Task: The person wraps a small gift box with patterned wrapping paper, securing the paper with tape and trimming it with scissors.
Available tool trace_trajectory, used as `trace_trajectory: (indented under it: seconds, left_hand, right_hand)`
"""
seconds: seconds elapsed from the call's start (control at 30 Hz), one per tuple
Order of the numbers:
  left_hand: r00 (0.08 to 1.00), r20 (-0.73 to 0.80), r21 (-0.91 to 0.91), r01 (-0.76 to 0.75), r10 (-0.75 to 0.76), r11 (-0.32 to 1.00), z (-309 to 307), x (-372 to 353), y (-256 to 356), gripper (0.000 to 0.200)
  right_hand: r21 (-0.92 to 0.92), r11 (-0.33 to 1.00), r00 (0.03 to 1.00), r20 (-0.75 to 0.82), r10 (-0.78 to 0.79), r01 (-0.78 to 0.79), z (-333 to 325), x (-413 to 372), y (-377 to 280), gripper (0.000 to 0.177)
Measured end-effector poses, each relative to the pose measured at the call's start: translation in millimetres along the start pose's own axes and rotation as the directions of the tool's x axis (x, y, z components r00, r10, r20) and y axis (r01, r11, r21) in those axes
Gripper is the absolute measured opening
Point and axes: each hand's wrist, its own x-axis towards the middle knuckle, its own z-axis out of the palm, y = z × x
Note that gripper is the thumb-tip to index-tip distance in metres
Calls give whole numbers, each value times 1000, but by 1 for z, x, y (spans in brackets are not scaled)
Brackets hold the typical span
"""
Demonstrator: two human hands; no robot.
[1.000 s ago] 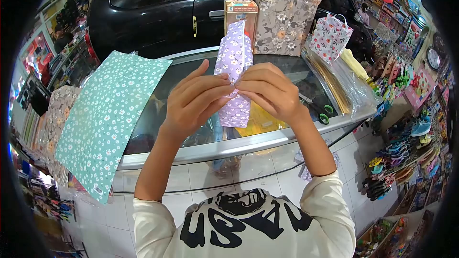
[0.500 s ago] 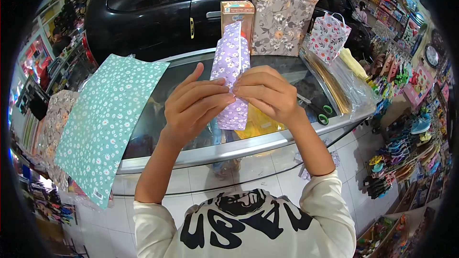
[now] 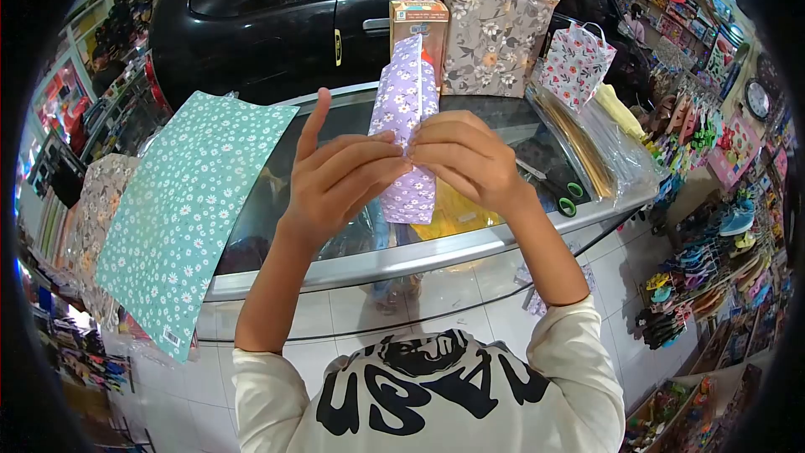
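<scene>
A long package in purple floral paper (image 3: 408, 197) lies on the glass counter, its narrow end pointing away from me. My left hand (image 3: 342, 176) is at its left side, fingertips pressed on the middle of the paper and thumb raised. From the right, my right hand (image 3: 470, 159) pinches the same spot, its fingertips almost touching those of the left. What exactly lies between the fingertips is too small to make out. Behind the package stands a brown box (image 3: 419, 17). Green-handled scissors (image 3: 570, 198) rest to the right of my right hand.
Green daisy paper (image 3: 197, 193) hangs over the counter's left edge. A large grey floral package (image 3: 490, 42) and a small floral bag (image 3: 577, 65) stand at the back. Plastic-wrapped sheets (image 3: 616, 151) lie right. A black car (image 3: 260, 42) is behind the counter (image 3: 360, 273).
My left thumb has lifted higher, away from the other fingers. Both hands stay at the middle of the purple package, with only slight finger movement.
</scene>
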Motion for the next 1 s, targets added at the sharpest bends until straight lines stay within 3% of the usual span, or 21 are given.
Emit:
trace_trajectory:
  seconds: [0.13, 0.33, 0.53, 0.83, 0.93, 1.0]
  left_hand:
    - [981, -42, -223, 174, -188, 959, 5, 0, 0, 16]
    - [992, 106, -348, 102, -69, 932, -7, 3, -16, 16]
    - [944, 329, -297, 108, -5, 949, -27, 26, -25, 19]
    - [914, 389, -424, 289, -116, 858, -21, 42, -29, 19]
    - [925, 367, -502, 288, -101, 815, -13, 42, -39, 19]
    - [903, 418, -596, 353, -97, 721, -9, 44, -44, 18]
  right_hand:
    - [19, 999, 999, -10, 34, -34, -2, -1, -1, 20]
    - [8, 997, 995, -55, 81, -81, 1, -5, -9, 20]
    - [-54, 992, 990, -85, 110, -115, 9, -11, -17, 22]
    - [-15, 981, 971, -143, 189, -193, 13, -14, -19, 19]
    - [9, 977, 966, -148, 211, -212, 14, -14, -19, 18]
    - [21, 975, 964, -149, 221, -221, 14, -14, -20, 17]
